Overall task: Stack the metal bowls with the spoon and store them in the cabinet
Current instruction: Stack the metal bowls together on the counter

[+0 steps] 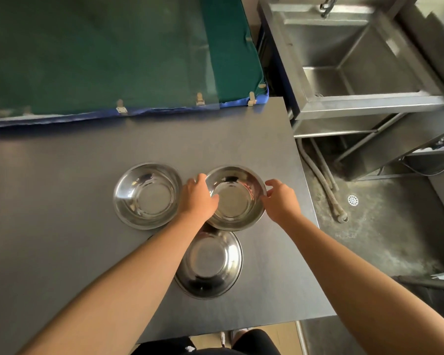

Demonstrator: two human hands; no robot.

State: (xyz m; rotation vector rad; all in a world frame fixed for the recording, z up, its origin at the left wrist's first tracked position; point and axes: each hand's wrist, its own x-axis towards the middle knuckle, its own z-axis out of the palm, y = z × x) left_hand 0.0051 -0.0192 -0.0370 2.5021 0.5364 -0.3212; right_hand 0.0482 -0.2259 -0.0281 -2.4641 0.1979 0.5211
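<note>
On the dark table (62, 175), three metal bowls sit close together, all upright and empty. Farthest left is the left bowl (147, 196), flat on the surface with nothing touching it. Just to its right comes the left hand (198, 198), palm down, fingers loosely curled and partly spread. Its thumb lies over the near-left rim of the middle bowl (235, 198), dipping inside, while the fingers wrap the outer left edge, so the hand grips that rim. This bowl overlaps the far edge of the near bowl (210, 265), which rests closer to the person, partly hidden under the left forearm; whether the middle bowl is lifted or resting on that edge cannot be told.

On the far side of the middle bowl, the right hand (280, 201) is half open, thumb and fingertips pinching the right rim lightly, the palm kept off the metal. Both hands thus hold the same bowl from opposite sides.

Behind the bowls, a green cloth (100, 52) with a blue border covers the far left of the table. To the right, apart from the table, stands a steel sink (318, 73), with a floor drain (353, 200) below it.
</note>
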